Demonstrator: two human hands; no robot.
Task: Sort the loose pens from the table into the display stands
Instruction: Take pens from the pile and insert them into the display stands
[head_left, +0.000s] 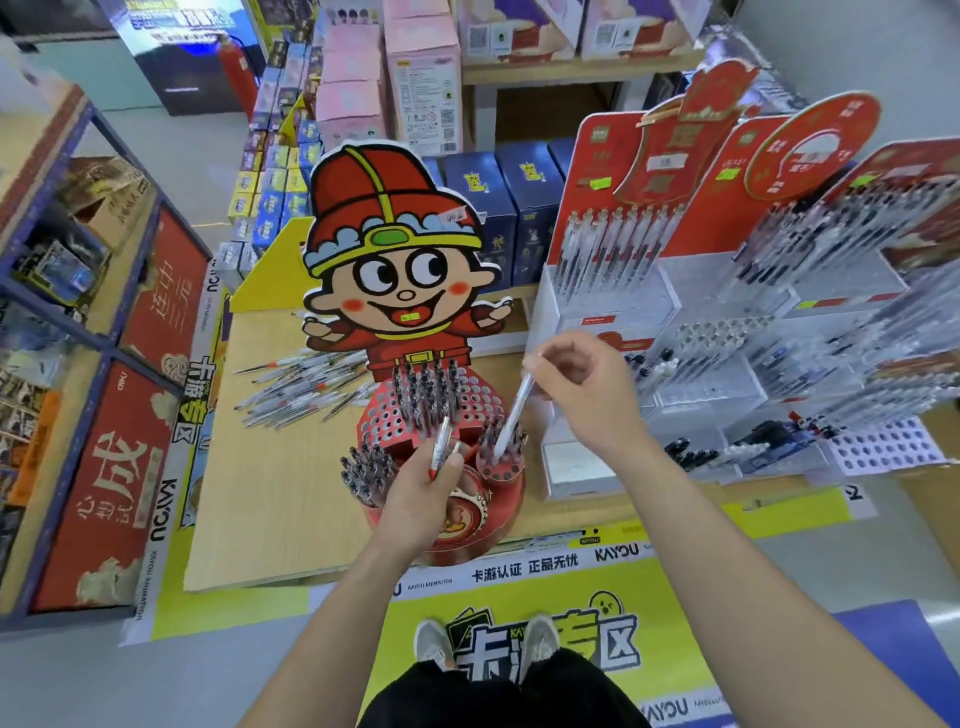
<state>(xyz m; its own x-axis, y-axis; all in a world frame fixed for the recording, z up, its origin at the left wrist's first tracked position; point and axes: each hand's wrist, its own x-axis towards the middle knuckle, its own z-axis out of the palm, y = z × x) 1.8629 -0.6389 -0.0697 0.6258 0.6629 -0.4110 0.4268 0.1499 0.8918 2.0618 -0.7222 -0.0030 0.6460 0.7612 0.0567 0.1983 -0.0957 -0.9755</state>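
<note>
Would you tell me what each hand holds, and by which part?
The right hand pinches a white pen by its top end; the left hand grips a few pens by their lower ends.

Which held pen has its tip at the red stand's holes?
The white pen in the right hand's grip, tip at a hole; the left hand's grip only holds its pens.

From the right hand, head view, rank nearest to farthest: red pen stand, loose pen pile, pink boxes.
1. Red pen stand, just below-left of the right hand.
2. Loose pen pile, farther left on the table.
3. Pink boxes, far back, stacked upper centre.
</note>
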